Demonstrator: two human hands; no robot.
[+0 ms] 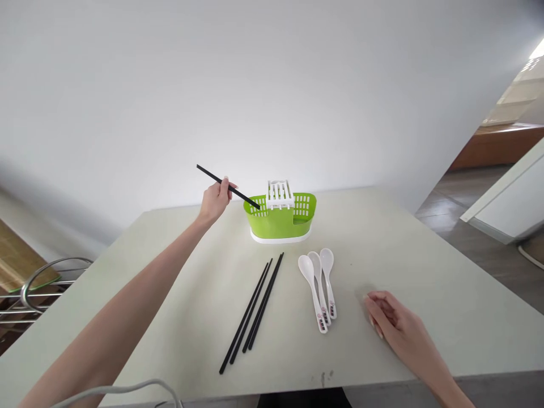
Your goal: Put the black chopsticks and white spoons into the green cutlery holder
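Beyond the far edge of the table (374, 226) I face a plain pale wall (272, 85). Off the table's left edge I see a metal rack (34, 309) with a brown board (25, 258) at it, and a grey cable (114, 389) curves by the near left corner. Past the right edge I see grey floor (448, 195), a white panel (516, 195) and a reddish-brown ledge (501, 146).

a white wall (272, 96) backs the pale table (365, 232).

Before you, the basket (278, 228) stands far on the surface (361, 238); nearer, four chopsticks (251, 311) lie left of three spoons (321, 292), your right hand (393, 323) further right.
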